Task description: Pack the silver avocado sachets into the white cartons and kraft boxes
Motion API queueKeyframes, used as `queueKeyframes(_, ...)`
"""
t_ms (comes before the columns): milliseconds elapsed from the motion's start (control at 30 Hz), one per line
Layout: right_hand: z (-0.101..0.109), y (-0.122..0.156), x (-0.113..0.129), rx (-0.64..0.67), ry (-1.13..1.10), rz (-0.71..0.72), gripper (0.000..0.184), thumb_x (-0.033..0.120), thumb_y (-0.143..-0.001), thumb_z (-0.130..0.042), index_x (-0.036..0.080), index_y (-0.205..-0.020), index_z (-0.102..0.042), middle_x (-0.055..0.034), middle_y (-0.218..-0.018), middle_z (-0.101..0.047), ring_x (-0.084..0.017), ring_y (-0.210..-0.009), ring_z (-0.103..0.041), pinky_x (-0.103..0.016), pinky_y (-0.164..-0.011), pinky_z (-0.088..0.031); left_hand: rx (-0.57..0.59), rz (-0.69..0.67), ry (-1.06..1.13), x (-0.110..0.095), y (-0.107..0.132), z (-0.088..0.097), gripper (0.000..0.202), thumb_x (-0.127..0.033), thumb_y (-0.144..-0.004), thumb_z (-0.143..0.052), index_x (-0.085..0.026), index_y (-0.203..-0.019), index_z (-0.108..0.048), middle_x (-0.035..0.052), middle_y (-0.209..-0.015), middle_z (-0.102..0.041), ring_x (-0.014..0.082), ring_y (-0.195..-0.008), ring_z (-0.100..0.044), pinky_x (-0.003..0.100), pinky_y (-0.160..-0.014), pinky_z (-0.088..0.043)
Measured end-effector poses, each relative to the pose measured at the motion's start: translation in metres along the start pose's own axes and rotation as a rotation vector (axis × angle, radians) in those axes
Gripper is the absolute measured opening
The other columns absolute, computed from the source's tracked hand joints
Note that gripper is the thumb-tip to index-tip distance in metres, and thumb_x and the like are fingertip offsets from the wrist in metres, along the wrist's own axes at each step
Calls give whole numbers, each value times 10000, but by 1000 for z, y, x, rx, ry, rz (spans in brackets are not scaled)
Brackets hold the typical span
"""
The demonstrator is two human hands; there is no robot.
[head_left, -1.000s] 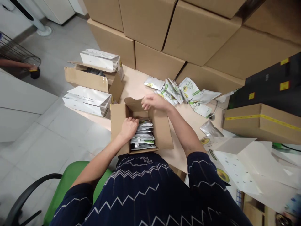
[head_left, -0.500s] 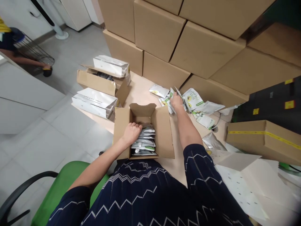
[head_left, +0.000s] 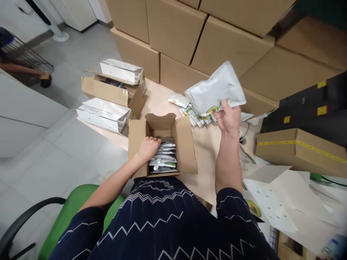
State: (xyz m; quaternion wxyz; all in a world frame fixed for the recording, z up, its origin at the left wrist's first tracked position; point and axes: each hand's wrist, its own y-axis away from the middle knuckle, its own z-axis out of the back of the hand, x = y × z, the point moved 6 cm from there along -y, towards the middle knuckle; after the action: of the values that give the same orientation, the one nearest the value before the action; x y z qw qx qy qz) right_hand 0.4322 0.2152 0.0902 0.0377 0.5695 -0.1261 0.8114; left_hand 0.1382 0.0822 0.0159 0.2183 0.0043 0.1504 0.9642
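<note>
My right hand grips a large white pouch with an avocado print by its lower edge, raised above the table. My left hand reaches over the left side of an open cardboard box. Its fingers curl against the row of silvery pouches standing in the box; the fingertips are partly hidden. Two of these pouches show white spout caps near the front. Beyond the box, several smaller printed pouches lie in an overlapping pile, partly covered by the raised pouch.
Large cardboard cartons are stacked behind the table. Left stand white boxes and an open carton. To the right are a yellow-taped carton, a black case and an open white box. A green chair is beside me. A person's arm shows far left.
My right hand has lifted a large white pouch out of the pile and moved right with it. The left hand stays at the pouches in the box. The view has shifted slightly.
</note>
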Motion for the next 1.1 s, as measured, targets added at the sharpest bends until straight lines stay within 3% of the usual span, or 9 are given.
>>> queueKeyframes(167,-39,65,45,263,-204,82,407,578,-918,-491,239,-1024,-689,-52,-918,-704,-188,-901,-686,-302,-731,-573,-11,1,-15,1,-1,-2,256,-83,-925,-444,-115,-1036,-673,147,-974,-729,255,-957,-681,361,-828,-462)
queueKeyframes(267,-84,95,42,611,-9,114,336,441,-943,-517,214,-1094,-713,-54,-1039,-733,-201,-1017,-670,-331,-892,-537,-30,-4,-21,2,-2,-4,292,-93,-933,-444,-121,-1109,-674,154,-1019,-731,255,-1001,-678,363,-868,-466)
queueKeyframes(367,-118,114,32,929,246,165,310,254,-959,-491,190,-1169,-710,-63,-1128,-736,-201,-1084,-653,-297,-944,-480,-57,-2,-13,1,-2,-5,335,-112,-950,-433,-128,-1195,-659,165,-1075,-728,260,-1031,-674,376,-907,-464)
queueKeyframes(533,-135,109,24,1001,631,229,335,137,-957,-428,145,-1163,-692,-102,-1118,-736,-207,-1029,-663,-251,-855,-439,-83,0,23,-1,-2,-6,282,-133,-951,-436,-135,-1057,-698,161,-1030,-724,271,-1006,-666,396,-890,-472)
queueKeyframes(633,-148,111,33,1133,733,309,321,160,-925,-511,156,-1211,-656,-119,-1192,-714,-225,-1080,-657,-253,-861,-444,-99,12,17,0,-2,-6,275,-133,-951,-434,-145,-1041,-693,155,-1068,-705,266,-1028,-651,392,-884,-472)
queueKeyframes(733,-168,116,47,1218,866,377,386,246,-881,-620,120,-1246,-631,-174,-1223,-693,-283,-1108,-658,-295,-859,-478,-97,7,-3,0,-2,-6,272,-142,-955,-434,-145,-1042,-692,152,-1130,-689,269,-1074,-632,388,-906,-466)
queueKeyframes(833,-198,116,53,1244,1027,392,371,226,-855,-640,68,-1188,-679,-227,-1179,-700,-325,-1096,-673,-328,-836,-510,-73,-8,-9,-1,-3,-7,283,-141,-956,-431,-132,-1056,-696,151,-1117,-699,278,-1084,-632,388,-915,-464)
queueKeyframes(967,-243,117,31,1442,1165,353,419,182,-761,-701,42,-1156,-717,-227,-1142,-718,-311,-1049,-695,-321,-836,-531,-33,-14,-2,-1,-3,-8,280,-108,-937,-443,-107,-1042,-702,163,-1034,-728,277,-1030,-663,392,-917,-463)
queueKeyframes(1100,-262,112,-9,1596,1223,269,454,168,-735,-670,3,-1156,-716,-226,-1162,-712,-299,-1005,-701,-324,-823,-540,-31,-17,2,-1,-1,-8,263,-113,-940,-450,-111,-1031,-696,152,-996,-740,266,-984,-682,381,-902,-470)
